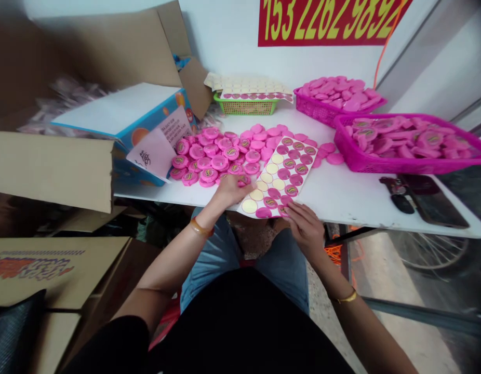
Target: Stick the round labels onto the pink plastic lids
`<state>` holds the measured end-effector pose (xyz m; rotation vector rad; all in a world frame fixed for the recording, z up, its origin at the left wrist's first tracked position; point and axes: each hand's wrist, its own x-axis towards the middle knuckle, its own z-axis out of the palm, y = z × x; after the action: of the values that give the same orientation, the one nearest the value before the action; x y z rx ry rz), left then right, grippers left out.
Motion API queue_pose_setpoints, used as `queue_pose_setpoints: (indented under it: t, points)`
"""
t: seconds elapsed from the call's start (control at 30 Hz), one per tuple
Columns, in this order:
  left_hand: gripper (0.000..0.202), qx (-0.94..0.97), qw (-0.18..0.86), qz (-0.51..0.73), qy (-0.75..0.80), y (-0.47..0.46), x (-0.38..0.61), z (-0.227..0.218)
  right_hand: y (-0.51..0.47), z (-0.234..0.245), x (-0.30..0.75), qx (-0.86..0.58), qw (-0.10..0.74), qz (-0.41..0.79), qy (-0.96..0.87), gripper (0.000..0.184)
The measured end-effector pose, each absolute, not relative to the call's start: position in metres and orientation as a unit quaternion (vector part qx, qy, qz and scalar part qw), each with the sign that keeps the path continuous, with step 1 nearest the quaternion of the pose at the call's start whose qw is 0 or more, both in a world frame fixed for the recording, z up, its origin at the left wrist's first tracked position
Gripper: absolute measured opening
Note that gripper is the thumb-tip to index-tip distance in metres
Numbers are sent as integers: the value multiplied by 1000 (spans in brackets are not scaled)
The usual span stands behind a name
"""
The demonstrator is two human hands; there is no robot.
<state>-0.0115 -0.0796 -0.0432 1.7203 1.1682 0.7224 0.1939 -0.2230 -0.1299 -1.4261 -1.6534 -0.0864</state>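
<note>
Roughly speaking, a white table (pixel 342 200) carries two pink baskets (pixel 408 143) and loose pink discs (pixel 213 156), with a sticker sheet (pixel 279 176) lying beside them. The right hand (pixel 305 228) pinches the sheet's lower edge. The left hand (pixel 230 189) lies curled over a disc at the sheet's edge; whether it grips, I cannot tell.

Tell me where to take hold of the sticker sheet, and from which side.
Pinch the sheet's near end from the person's side: it is thin and flat, and that end seems to reach the table edge, so a hand can likely get under it.
</note>
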Motion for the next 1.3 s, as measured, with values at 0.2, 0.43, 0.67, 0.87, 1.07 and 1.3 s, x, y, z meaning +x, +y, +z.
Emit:
queue_pose_setpoints:
  t: [0.2, 0.43, 0.67, 0.87, 1.07, 1.3]
  points:
    - [27, 545, 775, 73, 310, -70, 18, -37, -235, -113, 211, -528, 517, 74, -670, 26]
    - [44, 468, 839, 66, 271, -81, 27, -39, -223, -77, 227, -561, 553, 218, -576, 47]
    - [49, 509, 824, 144, 205, -95, 36, -46, -203, -57, 203, -619, 575, 105, -524, 21]
    - [42, 541, 799, 178, 194, -95, 41, -52, -201, -61, 199, -625, 617, 138, -458, 17]
    - [44, 509, 809, 211, 205, -96, 46, -53, -196, -66, 194, -674, 578, 22, -459, 20]
    - [33, 553, 680, 360, 320, -85, 50, -49, -180, -72, 192, -742, 377, -58, -551, 26]
